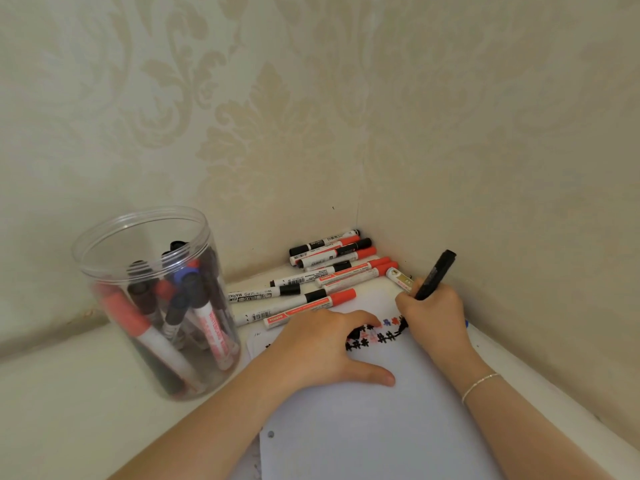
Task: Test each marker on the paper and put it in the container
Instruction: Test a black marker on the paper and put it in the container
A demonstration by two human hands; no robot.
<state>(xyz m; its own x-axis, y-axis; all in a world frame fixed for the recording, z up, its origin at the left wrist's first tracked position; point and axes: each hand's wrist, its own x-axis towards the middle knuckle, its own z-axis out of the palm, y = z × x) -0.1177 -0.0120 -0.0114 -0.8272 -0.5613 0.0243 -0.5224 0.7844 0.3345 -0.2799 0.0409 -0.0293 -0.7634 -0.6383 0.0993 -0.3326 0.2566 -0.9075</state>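
My right hand [433, 311] grips a black marker [437, 273] upright, its tip down on the white paper [374, 427] beside a row of black, red and blue test marks [375, 332]. My left hand [325, 348] lies flat on the paper, fingers spread, holding the sheet down. A clear plastic container [152, 306] stands upright at the left with several markers inside. Several loose markers [332, 268], with red or black caps, lie in a pile in the corner behind the paper.
Patterned walls meet in a corner just behind the marker pile and run close along the right side of the paper. The white table surface [69, 410] extends to the left and front of the container.
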